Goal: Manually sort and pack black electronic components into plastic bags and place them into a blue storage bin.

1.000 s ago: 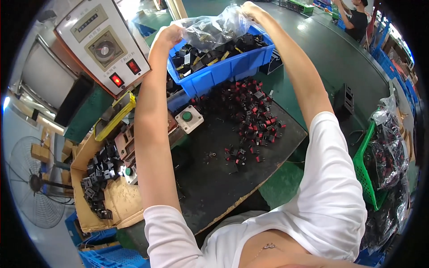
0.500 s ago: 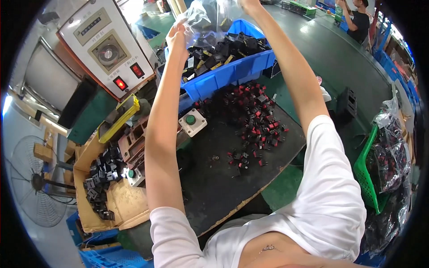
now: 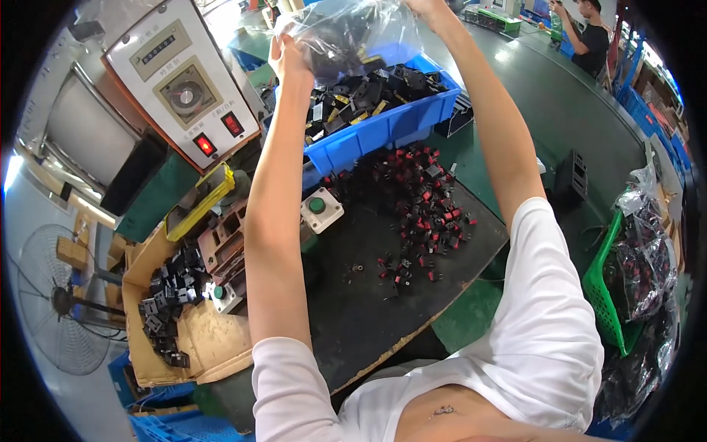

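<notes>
A clear plastic bag [image 3: 353,37] is held up between my hands above a blue bin [image 3: 390,127]. My left hand [image 3: 292,60] is closed on the bag's left edge. At the top edge of the view, my right hand [image 3: 427,7] grips the bag's right side, its fingers partly cut off. Heaped in the bin are black plastic parts [image 3: 368,96], some with yellowish metal pieces, and several show through the film. On the black work surface [image 3: 346,317] below lies a pile of small black-and-red switches [image 3: 434,199].
At the left stands a control box [image 3: 184,81] with a dial and red switches. Green push buttons [image 3: 317,205] sit on white blocks by my left forearm. A cardboard box [image 3: 213,339] holds black parts. A green basket [image 3: 607,280] with bagged parts is on the right; a person [image 3: 589,37] works far off.
The bag has come lower and spread out between my hands, now covering the bin's back part. My left hand has moved slightly down.
</notes>
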Demonstrator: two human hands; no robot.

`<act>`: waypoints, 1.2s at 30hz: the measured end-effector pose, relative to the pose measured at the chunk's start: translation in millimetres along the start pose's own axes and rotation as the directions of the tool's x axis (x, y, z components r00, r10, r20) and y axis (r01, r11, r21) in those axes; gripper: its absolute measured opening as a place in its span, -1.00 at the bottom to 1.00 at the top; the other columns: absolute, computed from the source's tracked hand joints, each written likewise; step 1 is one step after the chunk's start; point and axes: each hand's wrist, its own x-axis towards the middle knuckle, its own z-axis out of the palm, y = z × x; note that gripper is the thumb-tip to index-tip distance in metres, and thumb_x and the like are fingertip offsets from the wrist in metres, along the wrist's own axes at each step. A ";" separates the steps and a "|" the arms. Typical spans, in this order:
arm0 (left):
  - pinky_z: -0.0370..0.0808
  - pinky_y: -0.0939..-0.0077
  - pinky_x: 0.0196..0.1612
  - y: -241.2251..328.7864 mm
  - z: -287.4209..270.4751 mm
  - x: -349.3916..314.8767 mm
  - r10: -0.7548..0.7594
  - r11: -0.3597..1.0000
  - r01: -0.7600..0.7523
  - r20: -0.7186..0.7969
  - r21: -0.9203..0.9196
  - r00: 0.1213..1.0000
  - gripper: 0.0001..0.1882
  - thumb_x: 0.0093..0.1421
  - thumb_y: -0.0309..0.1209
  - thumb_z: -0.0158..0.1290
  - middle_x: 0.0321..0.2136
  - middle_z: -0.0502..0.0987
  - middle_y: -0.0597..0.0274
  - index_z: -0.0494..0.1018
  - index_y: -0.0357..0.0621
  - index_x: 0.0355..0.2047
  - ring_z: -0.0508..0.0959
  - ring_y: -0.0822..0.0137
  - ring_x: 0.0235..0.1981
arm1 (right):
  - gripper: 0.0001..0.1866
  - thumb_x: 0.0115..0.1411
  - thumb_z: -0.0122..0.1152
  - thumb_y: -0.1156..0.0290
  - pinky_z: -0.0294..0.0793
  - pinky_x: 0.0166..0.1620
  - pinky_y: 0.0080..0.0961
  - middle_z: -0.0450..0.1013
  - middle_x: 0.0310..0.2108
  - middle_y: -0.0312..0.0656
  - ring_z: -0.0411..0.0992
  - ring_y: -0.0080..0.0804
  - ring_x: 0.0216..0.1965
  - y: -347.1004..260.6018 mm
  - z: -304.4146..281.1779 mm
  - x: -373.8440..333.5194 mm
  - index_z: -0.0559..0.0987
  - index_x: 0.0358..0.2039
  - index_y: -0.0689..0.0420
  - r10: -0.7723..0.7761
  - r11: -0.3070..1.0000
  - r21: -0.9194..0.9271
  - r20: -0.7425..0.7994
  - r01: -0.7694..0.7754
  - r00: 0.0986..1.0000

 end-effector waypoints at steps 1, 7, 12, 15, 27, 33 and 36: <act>0.29 0.75 -0.70 -0.3 -2.9 1.8 0.006 1.000 -0.006 -0.002 0.007 1.000 -0.85 0.23 -0.46 -0.16 -0.42 0.47 0.30 0.42 -0.08 -0.27 0.40 0.57 -0.62 | -0.80 -0.04 0.16 0.42 0.30 -0.48 -0.60 0.49 -0.58 -0.28 0.34 -0.63 -0.58 -7.1 -1.7 -4.0 0.60 -0.41 0.26 0.095 0.984 -0.159 0.083 -0.081 0.992; 0.32 0.74 -0.71 -3.5 4.5 4.0 0.052 0.997 -0.050 0.042 -0.050 0.998 -0.87 0.22 -0.48 -0.17 -0.47 0.49 0.17 0.39 -0.19 -0.29 0.43 0.50 -0.65 | -0.81 -0.05 0.18 0.38 0.28 -0.51 -0.61 0.45 -0.63 -0.31 0.33 -0.61 -0.61 11.4 -7.5 4.6 0.61 -0.45 0.21 -0.186 0.982 0.001 0.093 0.187 0.978; 0.36 0.70 -0.68 0.8 12.9 -5.5 -0.009 0.998 0.009 -0.007 -0.060 1.000 -0.85 0.21 -0.53 -0.18 -0.43 0.50 0.14 0.39 -0.21 -0.29 0.49 0.46 -0.53 | -0.85 -0.02 0.17 0.38 0.27 -0.52 -0.57 0.42 -0.66 -0.32 0.31 -0.58 -0.62 12.5 -17.6 -0.5 0.61 -0.51 0.17 0.094 0.961 0.243 0.156 -0.131 0.983; 0.38 0.69 -0.64 7.7 0.0 -1.5 -0.065 0.995 0.052 0.175 0.080 0.982 -0.85 0.20 -0.56 -0.18 -0.40 0.50 0.18 0.39 -0.22 -0.29 0.49 0.47 -0.48 | -0.87 -0.02 0.15 0.39 0.28 -0.53 -0.49 0.42 -0.68 -0.29 0.32 -0.49 -0.63 7.8 -24.3 -4.0 0.60 -0.55 0.14 0.252 0.962 -0.157 0.194 -0.223 0.948; 0.45 0.57 -0.38 19.4 -12.2 -19.8 -0.263 0.856 0.130 0.206 0.500 0.943 -0.76 0.11 -0.52 -0.17 -0.42 0.53 0.07 0.43 -0.30 -0.24 0.55 0.32 -0.43 | -0.39 -0.19 0.20 -0.15 0.43 -0.18 -0.29 0.49 -0.35 -0.03 0.46 -0.14 -0.23 34.2 -3.9 -27.5 0.58 -0.39 0.20 0.564 0.506 -0.862 0.337 0.007 0.754; 0.30 0.31 -0.08 34.8 -15.7 -4.1 -0.525 0.736 0.290 0.244 0.612 0.816 -0.11 0.03 0.16 -0.05 -0.16 0.42 -0.08 0.03 -0.34 0.13 0.46 0.18 -0.19 | -0.77 -0.04 0.12 0.15 0.42 -0.29 -0.30 0.47 -0.54 -0.08 0.45 -0.10 -0.41 27.9 12.9 -36.3 0.58 -0.47 -0.01 -0.135 0.633 -0.744 0.166 0.214 0.977; 0.35 0.33 -0.13 33.2 -31.7 20.6 -0.559 0.517 0.274 0.078 0.811 0.825 -0.46 0.06 -0.07 0.03 -0.24 0.46 0.07 0.32 -0.19 -0.05 0.48 0.25 -0.28 | -0.79 -0.05 0.11 0.22 0.36 -0.48 -0.37 0.46 -0.62 -0.14 0.41 -0.22 -0.58 -8.0 36.2 -48.6 0.58 -0.57 0.07 -0.330 0.667 -0.642 0.198 0.377 0.923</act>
